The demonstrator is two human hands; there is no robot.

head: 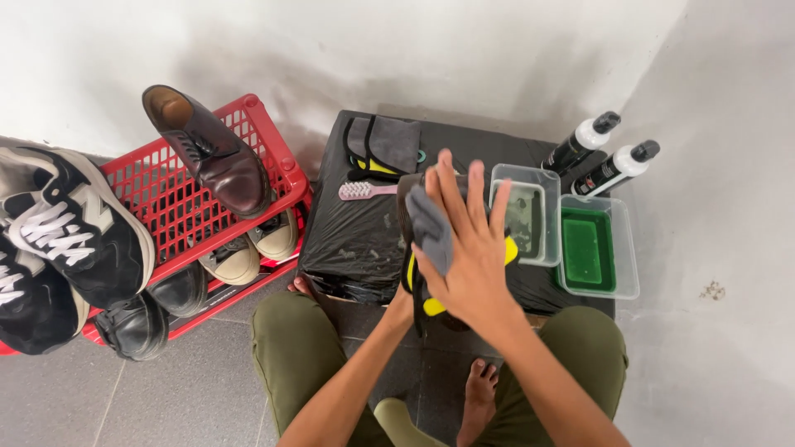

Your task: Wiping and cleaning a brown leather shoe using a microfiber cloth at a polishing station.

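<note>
White walls and grey floor tiles frame our low stand [356, 240], wrapped in black plastic, with a red rack [166, 207] of shoes to its left. We press our right hand [468, 248], fingers spread flat, with a grey cloth [431, 232] under it against a black-and-yellow shoe [418, 290] held upright over the stand's front edge; our left hand sits behind the shoe, so we cannot tell its grip. Just beyond lie a pink brush [360, 190] and folded cloths [385, 145], and to the right stand two tubs [571, 236] and two bottles [600, 157].
</note>
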